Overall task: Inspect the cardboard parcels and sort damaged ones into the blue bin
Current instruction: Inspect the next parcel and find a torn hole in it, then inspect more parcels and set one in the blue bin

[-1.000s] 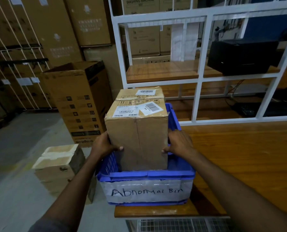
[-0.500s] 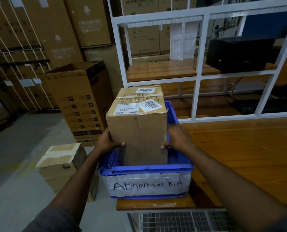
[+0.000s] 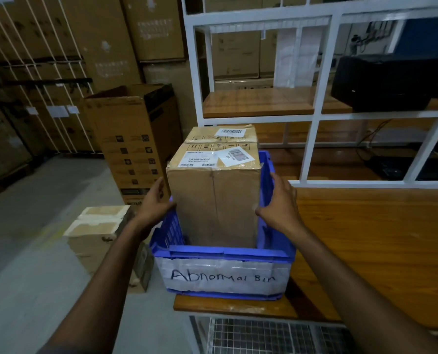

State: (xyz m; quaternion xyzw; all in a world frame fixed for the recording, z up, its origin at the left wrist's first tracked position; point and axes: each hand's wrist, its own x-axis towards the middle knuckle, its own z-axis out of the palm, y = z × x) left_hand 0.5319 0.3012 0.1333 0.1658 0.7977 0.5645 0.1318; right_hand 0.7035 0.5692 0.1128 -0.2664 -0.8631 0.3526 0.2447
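The parcel stands in the blue bin. My left hand is at its nine o'clock and my right hand at three, fingers straight, gripping nothing. Placing looks done, so next I'd draw both hands clear.

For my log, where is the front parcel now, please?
In the head view's centre, the front parcel stands in the blue bin between left hand and right hand.

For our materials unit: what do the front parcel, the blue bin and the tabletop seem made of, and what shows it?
Front parcel: matte brown cardboard, creased edges, centre seam. Blue bin: probably moulded plastic, uniform colour, slotted walls. Tabletop: wood or wood-look laminate, semi-gloss, visible grain.
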